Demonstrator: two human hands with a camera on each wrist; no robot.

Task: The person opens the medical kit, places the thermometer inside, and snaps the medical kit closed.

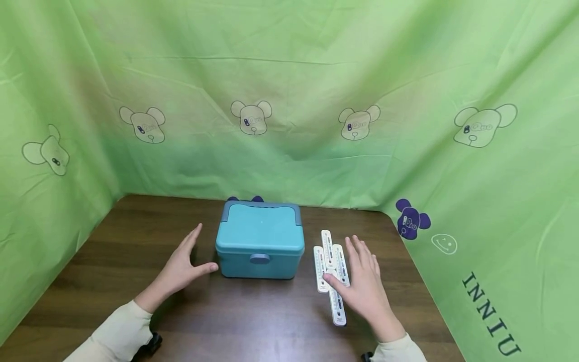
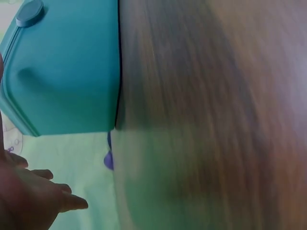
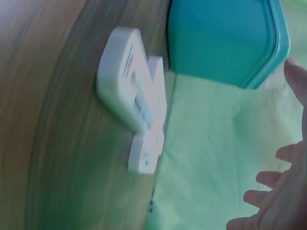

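Note:
A teal lidded box point(image 1: 260, 229) with a blue-grey handle and a round front latch point(image 1: 260, 259) stands closed on the wooden table. Left of it, my left hand point(image 1: 178, 270) hovers with fingers spread and thumb pointing at its side; nothing is in it. To the box's right lie several flat white thermometers point(image 1: 338, 307) with printed scales, grouped in a cross-like cluster. My right hand point(image 1: 365, 286) is over the cluster's right side, fingers extended and empty, its thumb overlapping the thermometers in the head view. The right wrist view shows the thermometers point(image 3: 127, 79) blurred, apart from the fingers.
The brown wooden table point(image 1: 235, 322) extends around the box on all sides. A green cloth point(image 1: 298, 166) with printed bear heads hangs behind the table and along both sides. Dark wrist bands point(image 1: 151, 346) sit at the light sleeves point(image 1: 115, 329).

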